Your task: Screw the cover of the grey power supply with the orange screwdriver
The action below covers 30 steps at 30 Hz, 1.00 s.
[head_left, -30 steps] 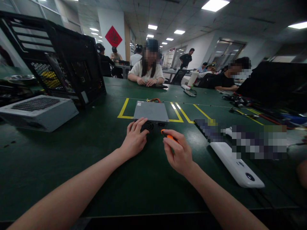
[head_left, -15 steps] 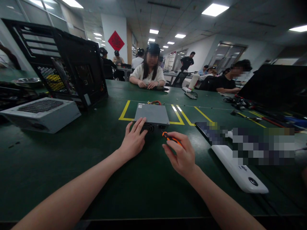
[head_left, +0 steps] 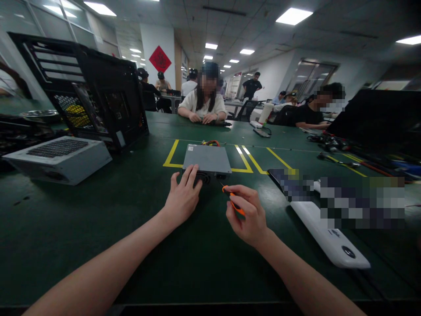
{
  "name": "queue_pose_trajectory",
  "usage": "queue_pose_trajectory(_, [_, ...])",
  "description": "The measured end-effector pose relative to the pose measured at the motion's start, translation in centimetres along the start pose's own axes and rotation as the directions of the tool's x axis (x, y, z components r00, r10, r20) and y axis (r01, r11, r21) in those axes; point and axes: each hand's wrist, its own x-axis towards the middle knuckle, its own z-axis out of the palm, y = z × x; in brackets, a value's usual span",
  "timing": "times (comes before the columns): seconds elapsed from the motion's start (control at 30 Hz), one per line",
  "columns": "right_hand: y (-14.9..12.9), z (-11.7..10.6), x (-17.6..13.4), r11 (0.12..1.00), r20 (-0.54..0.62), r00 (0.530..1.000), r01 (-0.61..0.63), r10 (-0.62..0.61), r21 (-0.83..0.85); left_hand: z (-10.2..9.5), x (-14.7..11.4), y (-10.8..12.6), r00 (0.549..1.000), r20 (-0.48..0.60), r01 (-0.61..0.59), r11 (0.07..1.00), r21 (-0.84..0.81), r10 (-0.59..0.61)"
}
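A grey metal power supply unit (head_left: pixel 208 157) lies flat on the green table, partly inside a yellow tape outline. My left hand (head_left: pixel 184 193) steadies its near left edge, with fingertips at the top edge and the thumb by the round fan grille (head_left: pixel 202 177), which it partly covers. In my right hand (head_left: pixel 248 215), thumb and fingers pinch a small screwdriver (head_left: pixel 227 190) with an orange and black handle. Its thin shaft points up and left towards the unit's near face, below the power socket (head_left: pixel 221 175). Whether the tip touches the unit, I cannot tell.
On the left stand an open black computer case (head_left: pixel 108 96) and a second power supply unit (head_left: pixel 59 158). To the right lie a white device (head_left: pixel 329 237), loose cables and tools (head_left: pixel 338 160), and a dark panel (head_left: pixel 381 118). A person (head_left: pixel 204 103) sits across the table.
The screwdriver has tilted steeper, its handle end swinging down within my right hand's fingers. The power supply unit and my left hand have shifted very slightly towards me.
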Motion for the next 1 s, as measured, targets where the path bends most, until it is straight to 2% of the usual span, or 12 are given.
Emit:
queue_pose_trajectory(0.17, [-0.2, 0.1, 0.1, 0.992, -0.002, 0.999, 0.053, -0.054, -0.112, -0.1, 0.0, 0.0, 1.000, -0.001, 0.004, 1.000, 0.006, -0.004])
queue_pose_trajectory(0.33, [-0.3, 0.3, 0.2, 0.998, -0.021, 1.000, 0.001, -0.002, -0.068, 0.6, 0.1, -0.3, 0.998, -0.057, -0.004, 0.999, -0.054, 0.001])
queue_pose_trajectory(0.43, [-0.4, 0.3, 0.3, 0.992, -0.012, 1.000, 0.024, -0.026, -0.122, 1.0, 0.2, -0.5, 0.996, -0.093, -0.007, 0.995, -0.097, -0.002])
queue_pose_trajectory(0.53, [-0.5, 0.3, 0.2, 0.997, -0.004, 1.000, 0.022, -0.023, -0.074, 1.4, 0.4, -0.5, 0.993, -0.115, -0.047, 0.990, -0.134, 0.031])
queue_pose_trajectory(0.6, [-0.5, 0.3, 0.2, 0.999, -0.008, 1.000, 0.005, -0.005, -0.045, 1.5, 0.5, -0.5, 0.991, -0.116, -0.088, 0.985, -0.149, 0.071])
queue_pose_trajectory(0.7, [-0.6, 0.1, 0.3, 0.994, -0.001, 1.000, -0.001, 0.001, -0.109, 1.5, 0.6, -0.5, 0.989, -0.109, -0.121, 0.980, -0.157, 0.104])
queue_pose_trajectory(0.9, [-0.5, 0.0, 0.4, 0.998, -0.046, 0.999, -0.027, 0.024, -0.065, 1.2, 0.5, -0.5, 0.989, -0.102, -0.119, 0.981, -0.154, 0.104])
queue_pose_trajectory(1.0, [-0.4, -0.2, 0.4, 0.993, -0.022, 1.000, -0.002, -0.001, -0.121, 1.3, 0.5, -0.5, 0.990, -0.101, -0.113, 0.982, -0.151, 0.098])
